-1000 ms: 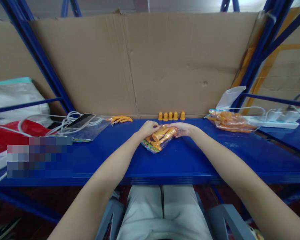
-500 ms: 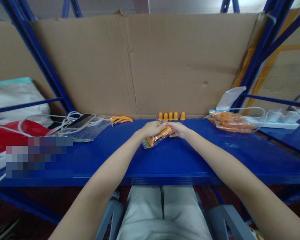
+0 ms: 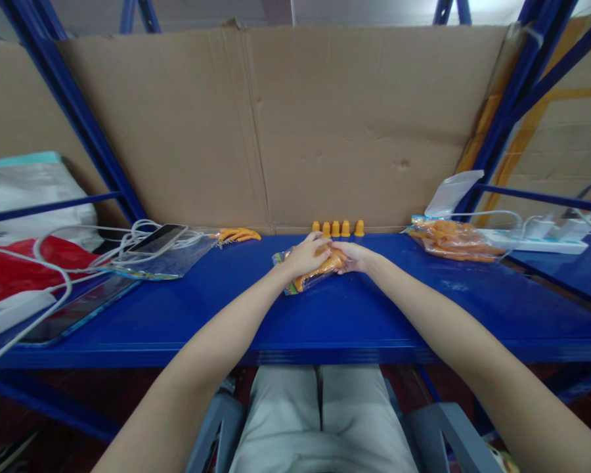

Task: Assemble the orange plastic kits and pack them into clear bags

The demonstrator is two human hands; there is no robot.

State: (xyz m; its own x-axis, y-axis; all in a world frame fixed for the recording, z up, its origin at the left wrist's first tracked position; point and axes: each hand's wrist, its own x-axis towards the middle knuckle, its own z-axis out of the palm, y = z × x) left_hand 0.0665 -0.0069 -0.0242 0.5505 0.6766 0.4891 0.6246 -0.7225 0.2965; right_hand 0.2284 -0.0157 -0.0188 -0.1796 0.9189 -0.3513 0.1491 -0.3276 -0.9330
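Note:
A clear plastic bag (image 3: 320,273) with orange drumstick-shaped pieces inside rests on the blue shelf in front of me. It has a colourful printed strip at its left end. My left hand (image 3: 307,253) lies across the bag from above, its fingers curled over the packet. At the right end, my right hand (image 3: 353,256) grips the bag with the thumb on top; part of its fingers is hidden. Just behind my hands stand several small orange cups (image 3: 335,228), upside down in a row against the cardboard.
To the left lie curved orange keychains (image 3: 237,234), a flat clear bag (image 3: 177,257), a phone (image 3: 158,239), white cables and a tablet (image 3: 79,309). A second bag of orange pieces (image 3: 448,239) and a power strip (image 3: 546,242) lie right. The cardboard wall (image 3: 349,118) stands behind.
My left hand has moved forward and down over the bag, covering more of its middle. The bag's printed left end now shows on both sides of my wrist. My right hand has barely moved.

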